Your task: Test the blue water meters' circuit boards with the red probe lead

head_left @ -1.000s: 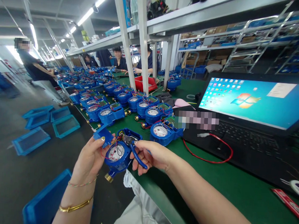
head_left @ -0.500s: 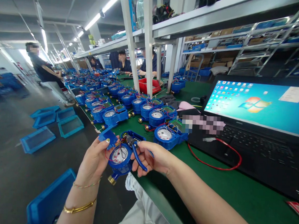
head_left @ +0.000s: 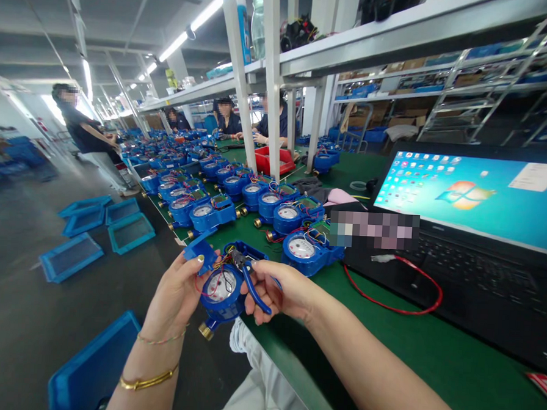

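Observation:
My left hand is closed on a blue water meter, its thumb over the raised blue lid. The meter has a white dial, a brass threaded end and an open compartment with coloured wires. In my right hand is a pair of blue-handled cutting pliers. Their jaws are among the wires at the compartment; whether they grip a wire cannot be made out. The meter is tilted over the front edge of the green bench.
Rows of blue water meters stand on the green bench. To the right are a laptop and a red cable. A red bin sits by the shelf posts. Blue trays lie on the floor at left. Several people work farther back.
The view has shifted slightly, so everything sits a little lower and to the right. Both hands keep their hold on the water meter and the cutting pliers.

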{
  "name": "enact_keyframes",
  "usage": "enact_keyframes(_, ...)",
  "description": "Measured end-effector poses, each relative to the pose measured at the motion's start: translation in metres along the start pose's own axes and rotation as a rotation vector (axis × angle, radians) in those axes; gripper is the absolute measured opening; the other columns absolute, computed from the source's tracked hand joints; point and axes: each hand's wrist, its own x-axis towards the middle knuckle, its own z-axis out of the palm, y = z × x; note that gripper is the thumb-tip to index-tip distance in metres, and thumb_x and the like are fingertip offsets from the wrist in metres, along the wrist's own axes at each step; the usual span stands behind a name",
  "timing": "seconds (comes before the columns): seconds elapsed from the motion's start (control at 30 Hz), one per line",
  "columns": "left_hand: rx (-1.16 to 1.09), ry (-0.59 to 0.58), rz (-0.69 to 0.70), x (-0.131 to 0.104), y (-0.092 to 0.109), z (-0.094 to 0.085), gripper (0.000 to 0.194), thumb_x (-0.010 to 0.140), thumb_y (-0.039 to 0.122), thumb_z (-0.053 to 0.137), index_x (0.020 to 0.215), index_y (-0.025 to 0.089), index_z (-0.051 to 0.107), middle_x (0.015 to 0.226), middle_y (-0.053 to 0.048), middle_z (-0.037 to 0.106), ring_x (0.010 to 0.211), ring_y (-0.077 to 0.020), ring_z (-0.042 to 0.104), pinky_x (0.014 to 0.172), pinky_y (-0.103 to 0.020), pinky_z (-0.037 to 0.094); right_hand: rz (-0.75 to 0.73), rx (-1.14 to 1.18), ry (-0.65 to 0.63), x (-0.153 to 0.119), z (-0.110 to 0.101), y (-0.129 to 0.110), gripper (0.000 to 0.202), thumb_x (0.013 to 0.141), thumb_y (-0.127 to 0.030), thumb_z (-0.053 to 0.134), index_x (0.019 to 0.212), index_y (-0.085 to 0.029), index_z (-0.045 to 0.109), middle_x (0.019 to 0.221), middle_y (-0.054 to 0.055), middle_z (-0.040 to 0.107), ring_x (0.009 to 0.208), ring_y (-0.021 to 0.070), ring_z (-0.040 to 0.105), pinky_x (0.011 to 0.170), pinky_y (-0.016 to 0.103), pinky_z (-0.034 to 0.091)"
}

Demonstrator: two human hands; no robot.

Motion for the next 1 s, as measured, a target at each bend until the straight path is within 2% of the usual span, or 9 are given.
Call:
enact_keyframes(0.5,-0.011,0.015,0.032,-0.0002,-0.0017,0.0009,0.035,0.054,0.019,0.078,0.085,0.015,0.064,0.081,-0.004,0.070,0.078,-0.0188,0.066,0.073,-0.028,0.056,0.091,-0.034,0.041,-0.0099,-0.0064,0.0085,0.055,0.096,-0.032,0.015,0.071,-0.010,0.058,0.050,0.007,0.062,0.035,0.0132,0.058,0.032,0.017,0.042)
enact_keyframes(0.73,0.020,0.021,0.064,-0.0033,-0.0053,0.0015,0.060,0.053,0.021,0.080,0.108,0.014,0.056,0.090,-0.004,0.069,0.083,-0.0185,0.065,0.074,-0.027,0.054,0.070,-0.040,0.048,-0.0081,-0.0070,0.0088,0.058,0.096,-0.034,0.012,0.070,-0.011,0.058,0.049,0.007,0.062,0.034,0.0127,0.058,0.031,0.016,0.041)
enact_keyframes(1.0,0.047,0.032,0.086,-0.0071,-0.0070,0.0029,0.076,0.056,0.024,0.080,0.123,0.014,0.045,0.101,-0.006,0.065,0.089,-0.0179,0.063,0.079,-0.029,0.051,0.050,-0.043,0.055,-0.0064,-0.0063,0.0086,0.057,0.096,-0.033,0.013,0.070,-0.011,0.059,0.049,0.007,0.062,0.034,0.0127,0.058,0.032,0.016,0.041)
